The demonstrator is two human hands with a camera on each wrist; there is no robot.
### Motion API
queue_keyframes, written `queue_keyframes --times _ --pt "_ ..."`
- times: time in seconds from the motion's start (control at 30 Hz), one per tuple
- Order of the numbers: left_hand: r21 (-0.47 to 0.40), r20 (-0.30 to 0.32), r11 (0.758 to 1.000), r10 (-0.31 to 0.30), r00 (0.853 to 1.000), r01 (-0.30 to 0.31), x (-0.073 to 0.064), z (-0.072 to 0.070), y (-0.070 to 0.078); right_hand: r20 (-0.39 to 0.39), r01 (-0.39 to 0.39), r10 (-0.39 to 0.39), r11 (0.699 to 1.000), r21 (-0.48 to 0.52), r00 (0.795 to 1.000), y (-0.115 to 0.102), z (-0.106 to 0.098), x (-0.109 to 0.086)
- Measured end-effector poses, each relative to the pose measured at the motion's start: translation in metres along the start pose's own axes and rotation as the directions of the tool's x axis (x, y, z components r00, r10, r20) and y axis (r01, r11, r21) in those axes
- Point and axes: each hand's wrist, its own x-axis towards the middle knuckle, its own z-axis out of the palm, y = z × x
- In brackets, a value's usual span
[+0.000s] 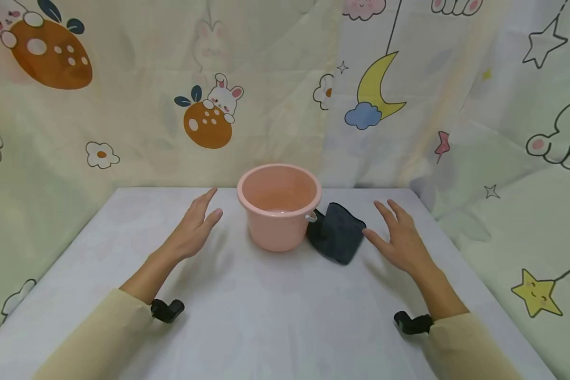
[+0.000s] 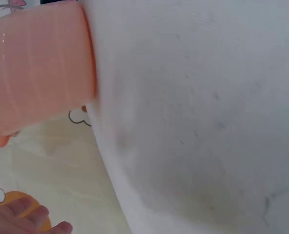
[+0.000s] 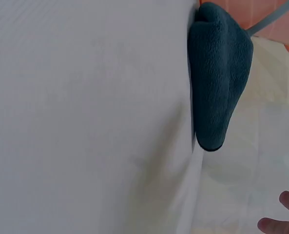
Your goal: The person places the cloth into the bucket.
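A pink plastic bucket [image 1: 277,229] stands upright near the back edge of the table, its inside bare where it shows. Against its right side lies a dark blue-grey cloth [image 1: 340,237], folded and soft-looking in the right wrist view [image 3: 217,73]. My left hand [image 1: 192,224] hovers left of the bucket, fingers extended and apart from it. To the right of the cloth, my right hand [image 1: 399,237] is held with fingers spread, its thumb tip close to the cloth's edge in the head view. Neither hand holds anything.
A white-covered table [image 1: 275,316] spreads under both arms. Behind it hangs a curtain [image 1: 138,105] printed with bunnies, flowers, stars and a moon. A grey bucket handle [image 3: 273,18] slants down beside the cloth. Each wrist wears a black camera mount [image 1: 167,310].
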Motion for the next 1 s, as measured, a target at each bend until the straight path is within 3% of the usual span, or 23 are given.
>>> queue_keyframes --times 0.37,0.7,0.87,1.0 --pt "-0.162 0.027 0.984 -0.076 0.997 0.079 0.005 0.011 0.004 0.024 -0.064 0.062 0.993 0.095 0.998 -0.008 0.022 0.002" --pt "-0.309 0.053 0.941 -0.126 0.991 0.136 0.017 0.019 0.014 0.056 -0.095 0.089 0.988 0.121 0.995 -0.022 0.028 0.009" --pt "-0.405 0.079 0.902 -0.127 0.989 0.148 0.023 0.023 0.022 0.067 -0.098 0.091 0.988 0.117 0.994 -0.027 0.032 0.012" --pt "-0.524 0.116 0.836 -0.123 0.986 0.166 0.028 0.026 0.026 0.072 -0.095 0.086 0.987 0.129 0.994 -0.030 0.035 0.016"
